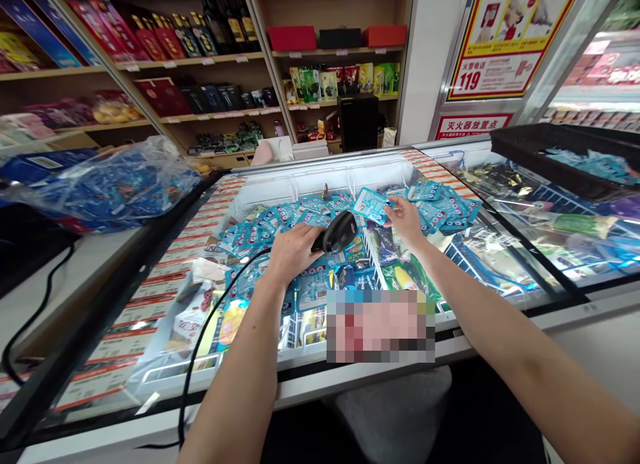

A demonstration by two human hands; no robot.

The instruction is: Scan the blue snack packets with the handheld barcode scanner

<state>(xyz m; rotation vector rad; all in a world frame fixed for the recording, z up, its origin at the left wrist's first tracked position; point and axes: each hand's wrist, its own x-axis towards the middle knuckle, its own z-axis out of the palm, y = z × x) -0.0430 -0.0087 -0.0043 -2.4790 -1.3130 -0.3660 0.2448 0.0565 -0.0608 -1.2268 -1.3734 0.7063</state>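
Here, the left hand [294, 254] grips a black barcode scanner [341, 232] by its handle, and a thin black cord [185, 391] runs from it down past the left arm. The right hand [404, 222] pinches a small blue packet [371, 205] at its right edge, using the thumb and fingertips. That packet is up close to the round head of the scanner, but I cannot tell if the two touch. Lots more blue packets lie in a messy spread [265, 227] to the left and a pile [445, 201] to the right, over a big chest freezer [300, 393]. Bags of food sit in white wire baskets inside it. A clear plastic bag [135, 177] full of blue things is off to the left. A dark tray [540, 157] with some blue packets [590, 165] is on the right.
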